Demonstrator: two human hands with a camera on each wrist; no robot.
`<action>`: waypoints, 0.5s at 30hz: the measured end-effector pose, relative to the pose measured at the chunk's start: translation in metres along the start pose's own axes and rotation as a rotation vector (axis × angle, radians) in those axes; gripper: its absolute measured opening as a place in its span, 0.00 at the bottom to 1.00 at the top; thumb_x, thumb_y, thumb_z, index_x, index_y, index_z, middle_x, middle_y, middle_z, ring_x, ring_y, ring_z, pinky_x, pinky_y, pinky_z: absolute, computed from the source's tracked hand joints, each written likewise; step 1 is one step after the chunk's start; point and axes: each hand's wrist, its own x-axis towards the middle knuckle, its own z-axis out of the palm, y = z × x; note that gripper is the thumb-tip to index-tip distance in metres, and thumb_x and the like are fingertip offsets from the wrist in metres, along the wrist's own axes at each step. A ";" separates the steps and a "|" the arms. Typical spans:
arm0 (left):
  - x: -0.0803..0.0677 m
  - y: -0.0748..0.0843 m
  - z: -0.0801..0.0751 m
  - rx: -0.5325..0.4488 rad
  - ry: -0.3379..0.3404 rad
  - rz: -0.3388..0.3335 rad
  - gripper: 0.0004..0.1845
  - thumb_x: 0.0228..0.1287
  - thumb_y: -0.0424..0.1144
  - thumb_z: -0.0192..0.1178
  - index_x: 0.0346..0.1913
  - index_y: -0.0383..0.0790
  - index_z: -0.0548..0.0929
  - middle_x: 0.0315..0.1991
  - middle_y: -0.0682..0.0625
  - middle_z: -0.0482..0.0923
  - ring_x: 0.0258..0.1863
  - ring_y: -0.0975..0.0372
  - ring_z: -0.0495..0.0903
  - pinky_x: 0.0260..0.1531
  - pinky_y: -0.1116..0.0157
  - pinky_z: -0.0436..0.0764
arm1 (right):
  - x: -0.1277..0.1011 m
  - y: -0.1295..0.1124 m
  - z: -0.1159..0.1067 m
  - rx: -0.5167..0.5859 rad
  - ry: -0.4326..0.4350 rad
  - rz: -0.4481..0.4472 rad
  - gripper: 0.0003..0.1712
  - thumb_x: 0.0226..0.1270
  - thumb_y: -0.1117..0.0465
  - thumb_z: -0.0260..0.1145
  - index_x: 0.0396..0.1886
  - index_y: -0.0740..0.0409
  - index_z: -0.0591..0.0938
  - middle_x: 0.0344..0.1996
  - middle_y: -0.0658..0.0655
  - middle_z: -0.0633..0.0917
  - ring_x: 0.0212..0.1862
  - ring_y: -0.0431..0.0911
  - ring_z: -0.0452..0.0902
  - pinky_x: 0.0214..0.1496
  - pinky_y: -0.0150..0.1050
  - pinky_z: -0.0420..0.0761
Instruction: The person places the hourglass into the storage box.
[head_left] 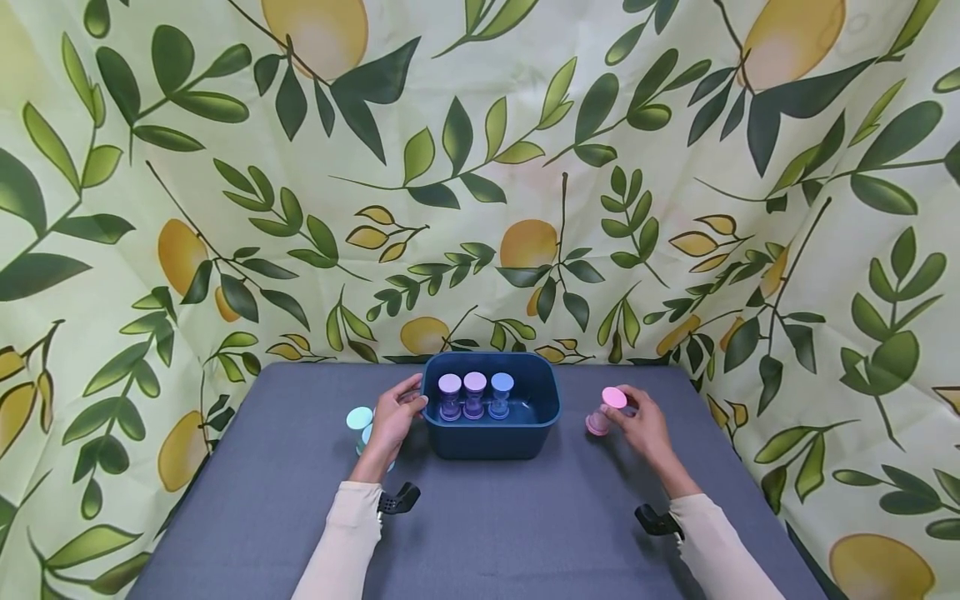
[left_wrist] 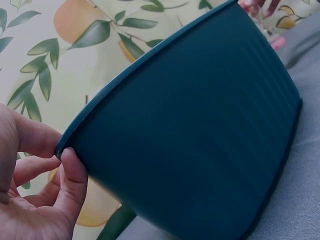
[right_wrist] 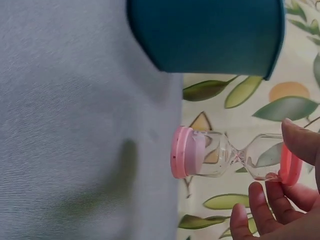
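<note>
My left hand (head_left: 392, 423) pinches the left rim of a dark blue plastic bin (head_left: 491, 442), thumb outside, as the left wrist view shows. Inside the bin, towards its left, stand a purple hourglass (head_left: 450, 385), a second purple hourglass (head_left: 474, 383) and a blue hourglass (head_left: 501, 384). To the right of the bin, my right hand (head_left: 643, 423) holds a pink hourglass (right_wrist: 222, 154) by its top cap, between thumb and fingers. This hourglass is tilted, and pink sand lies in its lower bulb. Whether its base touches the table cannot be told.
Left of the bin, teal hourglasses (head_left: 359, 418) stand partly hidden behind my left hand and wrist. A grey cloth covers the table (head_left: 480, 533). Fabric printed with lemons and leaves (head_left: 465, 275) hangs behind and on both sides.
</note>
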 end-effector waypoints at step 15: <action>0.000 0.000 0.000 0.000 -0.010 -0.002 0.26 0.65 0.30 0.58 0.67 0.40 0.74 0.62 0.41 0.75 0.54 0.54 0.76 0.38 0.69 0.78 | -0.003 -0.038 -0.016 0.075 -0.021 0.004 0.30 0.63 0.57 0.71 0.62 0.63 0.73 0.57 0.66 0.79 0.57 0.54 0.74 0.59 0.46 0.76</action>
